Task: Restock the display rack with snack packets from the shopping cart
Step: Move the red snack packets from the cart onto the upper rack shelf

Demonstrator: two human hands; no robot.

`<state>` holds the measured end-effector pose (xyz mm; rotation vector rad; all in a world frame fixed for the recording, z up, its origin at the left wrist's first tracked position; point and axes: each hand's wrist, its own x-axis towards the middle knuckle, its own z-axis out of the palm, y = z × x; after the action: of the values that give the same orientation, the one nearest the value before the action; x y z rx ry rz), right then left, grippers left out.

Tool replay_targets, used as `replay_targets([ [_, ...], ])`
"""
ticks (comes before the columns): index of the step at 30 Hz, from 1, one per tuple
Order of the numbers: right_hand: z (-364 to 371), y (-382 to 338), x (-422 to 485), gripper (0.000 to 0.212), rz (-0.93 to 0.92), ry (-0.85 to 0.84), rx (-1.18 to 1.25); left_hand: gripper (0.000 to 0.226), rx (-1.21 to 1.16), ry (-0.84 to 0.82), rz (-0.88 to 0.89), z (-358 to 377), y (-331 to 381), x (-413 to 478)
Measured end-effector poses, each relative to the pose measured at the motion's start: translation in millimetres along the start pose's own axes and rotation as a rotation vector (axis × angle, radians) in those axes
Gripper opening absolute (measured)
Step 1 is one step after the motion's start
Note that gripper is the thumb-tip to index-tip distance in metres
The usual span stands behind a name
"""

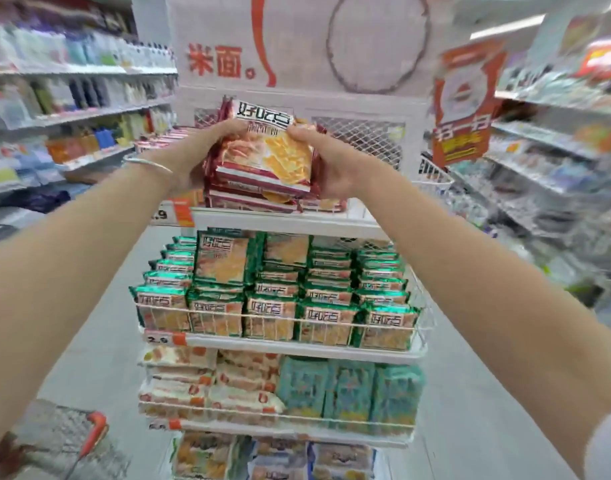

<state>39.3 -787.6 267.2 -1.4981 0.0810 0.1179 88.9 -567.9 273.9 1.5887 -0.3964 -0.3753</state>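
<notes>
Both hands are raised to the top tier of the white display rack (290,221). The left hand (200,154) and right hand (331,164) grip one stack of red snack packets (262,161) from either side, fingers curled round its edges. The stack is tilted with its printed face toward the camera, held just above more red packets (262,202) lying flat on the top shelf; cannot tell whether the held stack touches them. Silver bracelet (148,164) on the left wrist. Second tier: green packets (279,306) in rows, upright behind a wire rail. Third tier: white-and-orange packets (193,386) on the left, teal packets (349,389) on the right, side by side. Lowest visible tier: mixed packets (262,455), blurred. Orange price tag (182,211) at the top tier's left front corner. White sign (297,46) with red characters above the rack, orange placard (463,109) hanging at its right. Shopping cart (92,431) with red handle in the bottom-left corner, well apart from the hands, contents too blurred to tell. Store shelves (72,109) on both sides, out of focus
</notes>
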Motion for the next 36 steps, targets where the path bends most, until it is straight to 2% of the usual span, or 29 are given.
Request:
replay_targets([
  [3,-55.5,-23.5,-3.3,0.046,-0.027,0.032,-0.019,0.029,0.010,-0.012,0.025,48.4,16.7,35.0],
  [8,-102.2,-41.7,5.1,0.042,-0.090,0.068,-0.102,0.027,-0.078,-0.022,-0.014,95.2,26.3,73.6],
  [13,-113.9,-33.4,24.8,0.060,-0.185,0.156,-0.188,0.038,-0.156,0.035,-0.033,105.1,21.2,95.2],
  [16,-112.2,-37.9,32.2,0.043,-0.256,0.179,-0.192,0.028,-0.194,0.060,0.018,102.3,26.5,101.7],
  [19,-116.4,-32.5,42.8,0.040,-0.286,0.237,-0.291,0.025,-0.090,0.072,0.043,98.4,28.5,109.6],
  [22,-125.1,-10.5,49.8,0.059,-0.335,0.286,-0.467,0.009,0.068,0.059,0.098,94.4,20.9,116.0],
  [24,-129.1,-3.3,49.0,0.070,-0.362,0.330,-0.525,0.011,0.101,0.016,0.126,92.2,19.2,119.3],
  [26,-130.4,-4.4,46.8,0.060,-0.355,0.360,-0.532,0.007,0.066,-0.062,0.070,89.3,23.4,117.5],
  [29,-131.9,-11.0,41.5,0.047,-0.336,0.375,-0.482,0.014,0.065,-0.084,0.034,80.3,29.7,121.8],
  [31,-135.7,-13.0,39.0,0.032,-0.314,0.390,-0.415,0.042,0.203,-0.081,0.065,74.2,30.9,126.4],
  [33,-146.4,-15.9,38.3,0.028,-0.311,0.447,-0.347,0.068,0.289,-0.074,0.096,70.8,29.9,129.8],
  [36,-167.2,-20.8,32.6,0.031,-0.310,0.599,-0.214,0.072,0.470,-0.024,0.199,65.7,26.6,134.9],
])
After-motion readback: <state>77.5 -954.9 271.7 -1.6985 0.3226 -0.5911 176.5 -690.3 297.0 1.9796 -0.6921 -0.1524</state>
